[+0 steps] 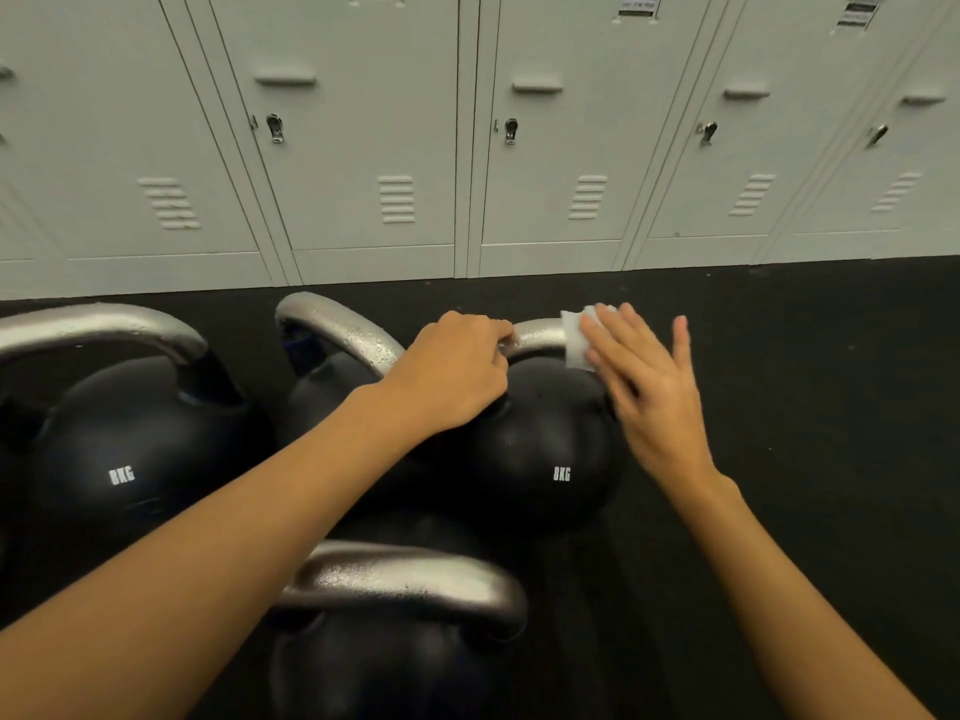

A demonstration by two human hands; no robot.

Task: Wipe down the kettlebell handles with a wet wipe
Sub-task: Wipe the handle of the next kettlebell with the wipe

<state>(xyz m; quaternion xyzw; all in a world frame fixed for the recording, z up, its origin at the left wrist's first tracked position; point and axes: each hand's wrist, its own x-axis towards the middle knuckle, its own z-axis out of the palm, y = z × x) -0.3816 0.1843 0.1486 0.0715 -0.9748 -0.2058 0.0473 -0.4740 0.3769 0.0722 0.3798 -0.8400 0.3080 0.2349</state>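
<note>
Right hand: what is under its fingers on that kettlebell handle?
A white wet wipe, pressed by the right hand against the silver handle of the 8KG kettlebell. The handle's right end and most of the wipe are covered.

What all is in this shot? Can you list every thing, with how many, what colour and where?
kettlebells: four, black with silver handles, on the floor, clustered left and centre; two read 8KG
wet wipe: one, white, draped on the handle of the right kettlebell
lockers: a row, pale grey, along the back
floor: one, black, under everything
left hand: one, gripping the left end of that handle
right hand: one, flat fingers pressing the wipe on the handle
</note>
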